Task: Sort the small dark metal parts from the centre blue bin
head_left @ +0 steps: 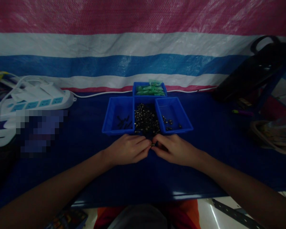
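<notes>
My left hand [132,149] and my right hand [173,148] meet fingertip to fingertip just in front of the blue bins. Both are closed in a pinch around a small shiny metal piece [153,144], mostly covered by the fingers. Beyond them lies a heap of small dark and brassy metal parts [146,119] between two bins. Several thin black pieces [124,122] lie in the left blue bin [116,106]. A few small metal parts [169,121] sit in the right blue bin [175,108].
Behind the heap, a small blue bin [134,90] holds green packets [151,89]. A white power strip [41,103] with cables is at the left. On the right are a black bottle [250,71], a purple pen-like item [244,112] and a brownish container [259,136]. A striped sheet [124,65] hangs behind.
</notes>
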A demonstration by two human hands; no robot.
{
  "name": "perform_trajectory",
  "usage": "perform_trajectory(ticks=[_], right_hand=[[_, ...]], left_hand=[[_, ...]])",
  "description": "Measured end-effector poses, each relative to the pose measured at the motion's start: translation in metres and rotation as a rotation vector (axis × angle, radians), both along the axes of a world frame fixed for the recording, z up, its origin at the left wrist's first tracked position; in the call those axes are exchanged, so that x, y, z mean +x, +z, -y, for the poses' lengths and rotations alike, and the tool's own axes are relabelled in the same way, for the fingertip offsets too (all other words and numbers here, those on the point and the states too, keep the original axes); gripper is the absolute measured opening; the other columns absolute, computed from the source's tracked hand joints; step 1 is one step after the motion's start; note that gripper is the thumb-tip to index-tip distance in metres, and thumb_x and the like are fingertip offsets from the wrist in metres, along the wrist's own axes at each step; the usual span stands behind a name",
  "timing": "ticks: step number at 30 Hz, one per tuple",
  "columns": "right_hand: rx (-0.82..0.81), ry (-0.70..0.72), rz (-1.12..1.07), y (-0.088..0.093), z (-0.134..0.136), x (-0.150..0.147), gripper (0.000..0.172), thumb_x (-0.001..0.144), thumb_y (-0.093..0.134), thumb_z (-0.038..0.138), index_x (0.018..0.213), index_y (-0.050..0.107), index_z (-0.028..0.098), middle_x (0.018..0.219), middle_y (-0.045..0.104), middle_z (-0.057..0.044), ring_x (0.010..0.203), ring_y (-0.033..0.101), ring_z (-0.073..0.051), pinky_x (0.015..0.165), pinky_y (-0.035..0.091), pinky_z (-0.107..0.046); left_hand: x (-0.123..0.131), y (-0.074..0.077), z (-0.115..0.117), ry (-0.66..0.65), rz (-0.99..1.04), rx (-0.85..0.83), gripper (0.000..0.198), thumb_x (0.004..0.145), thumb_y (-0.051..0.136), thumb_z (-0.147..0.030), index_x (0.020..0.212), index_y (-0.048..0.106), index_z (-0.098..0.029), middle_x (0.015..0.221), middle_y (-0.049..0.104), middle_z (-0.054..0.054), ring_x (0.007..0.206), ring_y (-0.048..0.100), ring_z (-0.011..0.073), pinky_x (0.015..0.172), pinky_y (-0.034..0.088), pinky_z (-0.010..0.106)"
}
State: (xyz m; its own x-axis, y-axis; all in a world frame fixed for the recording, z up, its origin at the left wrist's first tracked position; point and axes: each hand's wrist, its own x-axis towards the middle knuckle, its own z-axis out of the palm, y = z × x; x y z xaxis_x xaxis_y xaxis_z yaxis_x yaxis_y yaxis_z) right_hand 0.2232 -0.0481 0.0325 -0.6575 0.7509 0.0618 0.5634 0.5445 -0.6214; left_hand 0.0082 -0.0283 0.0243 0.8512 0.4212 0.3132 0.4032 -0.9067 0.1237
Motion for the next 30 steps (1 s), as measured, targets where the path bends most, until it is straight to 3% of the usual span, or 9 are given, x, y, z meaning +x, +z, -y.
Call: perform_trajectory(ticks=[7, 20, 30], right_hand=[[0.14, -0.005, -0.06, 0.0013, 0.0016, -0.0007, 0.013, 0.089, 0.05, 0.026, 0.093, 0.055, 0.015, 0.066, 0.061, 0.001, 0.057, 0.058, -0.009, 0.054, 0.04, -0.02], [0.13, 0.034, -0.004, -0.0015, 0.0028, -0.0014, 0.02, 0.092, 0.048, 0.033, 0.094, 0.057, 0.015, 0.069, 0.063, 0.0, 0.061, 0.06, -0.01, 0.057, 0.042, -0.02], [0.118, 0.033, 0.02, 0.0036, 0.0015, -0.001, 0.012, 0.086, 0.047, 0.021, 0.091, 0.056, 0.015, 0.065, 0.06, 0.001, 0.057, 0.058, -0.01, 0.054, 0.039, -0.021]], left_hand=[[0.0005, -0.0031, -0.0029, 0.002, 0.032, -0.099, 0.02, 0.09, 0.04, -0.021, 0.076, 0.053, -0.016, 0.065, 0.055, -0.001, 0.059, 0.053, 0.0093, 0.057, 0.041, 0.02], [0.002, -0.0065, -0.0013, 0.002, 0.029, -0.117, 0.021, 0.087, 0.042, -0.023, 0.068, 0.049, -0.017, 0.061, 0.052, -0.002, 0.055, 0.05, 0.0086, 0.054, 0.039, 0.02], [0.0028, -0.0024, -0.0024, 0.015, 0.024, -0.145, 0.02, 0.091, 0.041, -0.023, 0.077, 0.054, -0.016, 0.067, 0.057, -0.001, 0.06, 0.054, 0.0092, 0.056, 0.042, 0.02]])
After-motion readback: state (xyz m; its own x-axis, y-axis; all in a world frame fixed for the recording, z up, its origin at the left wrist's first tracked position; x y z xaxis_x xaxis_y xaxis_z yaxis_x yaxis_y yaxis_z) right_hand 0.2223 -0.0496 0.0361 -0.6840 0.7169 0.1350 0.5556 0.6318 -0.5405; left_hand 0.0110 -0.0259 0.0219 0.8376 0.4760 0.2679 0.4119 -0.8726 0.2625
